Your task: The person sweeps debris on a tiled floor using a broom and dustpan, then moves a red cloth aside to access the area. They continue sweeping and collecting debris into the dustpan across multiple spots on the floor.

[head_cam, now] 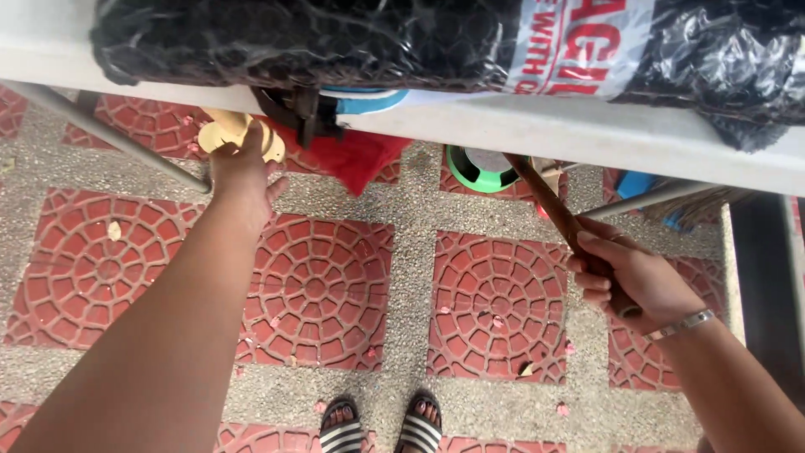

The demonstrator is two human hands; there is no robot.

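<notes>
My left hand point(241, 172) reaches forward under the edge of a white table point(537, 126) and closes on a pale cream plastic object point(225, 130) that sits partly hidden beneath the table. My right hand point(625, 277) grips a brown wooden stick point(553, 205), which slants up and away under the table; its far end is hidden. A silver bracelet point(681, 323) circles my right wrist. My feet in black and white striped sandals point(381, 426) stand at the bottom of the view.
A black plastic-wrapped bundle point(293, 38) with a white printed label lies on the table. Under it are a red cloth point(356, 159), a green round container point(478, 172), blue items point(637, 183) and grey table legs point(109, 134). The floor is red patterned tiles with pebbled strips.
</notes>
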